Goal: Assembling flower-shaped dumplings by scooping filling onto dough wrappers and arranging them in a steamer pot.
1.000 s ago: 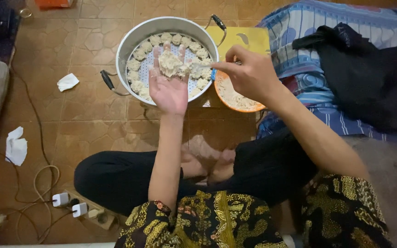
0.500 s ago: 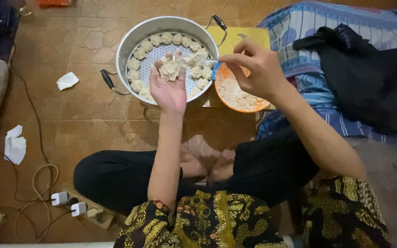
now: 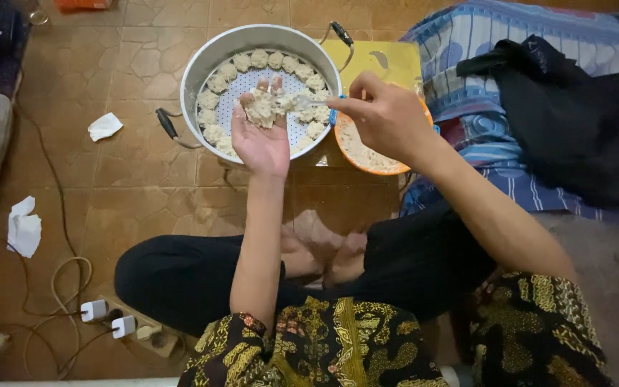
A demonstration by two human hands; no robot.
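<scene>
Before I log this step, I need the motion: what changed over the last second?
The right hand moved left from over the orange bowl, bringing a spoon to the dumpling cupped in the left hand. The left hand's grip on the dumpling, the steamer pot and its ring of dumplings stayed put.

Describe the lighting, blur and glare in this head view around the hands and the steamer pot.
Head view: warm, dim indoor light; the left hand with its dumpling and the right hand are slightly soft but readable; the steamer pot rim shows a mild sheen, no harsh glare; the frame corners darken, and the black cloth loses detail in shadow.
</scene>
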